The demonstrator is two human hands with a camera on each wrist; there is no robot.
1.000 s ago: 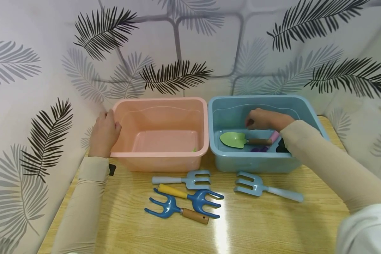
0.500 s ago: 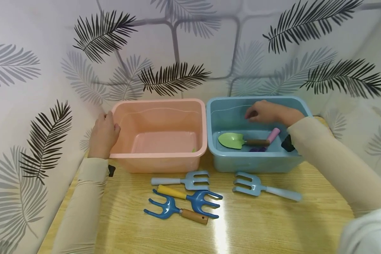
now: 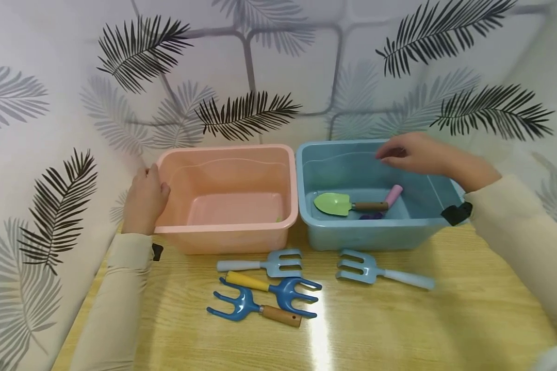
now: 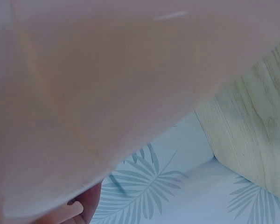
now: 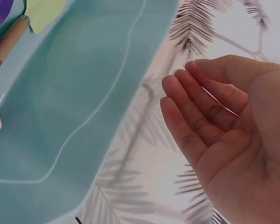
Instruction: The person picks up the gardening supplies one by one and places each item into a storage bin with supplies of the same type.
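Note:
My left hand [image 3: 145, 200] grips the left rim of the pink plastic tub [image 3: 223, 239]. In the left wrist view the tub's wall [image 4: 112, 93] fills most of the frame, with a bit of the hand [image 4: 86, 205] at its edge. My right hand [image 3: 420, 153] hovers over the back right of the blue plastic tub [image 3: 362, 237], holding nothing. Its fingers [image 5: 186, 116] are loosely bent in the right wrist view. Inside the blue tub lie a green trowel [image 3: 334, 204] with a wooden handle and a purple tool with a pink handle [image 3: 393, 194], partly covered by the trowel.
Several hand forks lie on the wooden table [image 3: 362, 335] before the tubs: light blue ones [image 3: 278, 264] [image 3: 366, 268], a blue one with a yellow handle [image 3: 285, 293], a blue one with a wooden handle [image 3: 241, 304]. A leaf-patterned backdrop [image 3: 288, 67] stands close behind. A small green spot [image 3: 279, 219] shows inside the pink tub.
My right hand has risen from low inside the blue tub and moved right toward its back rim, uncovering the pink handle. The left hand stays on the pink tub's rim.

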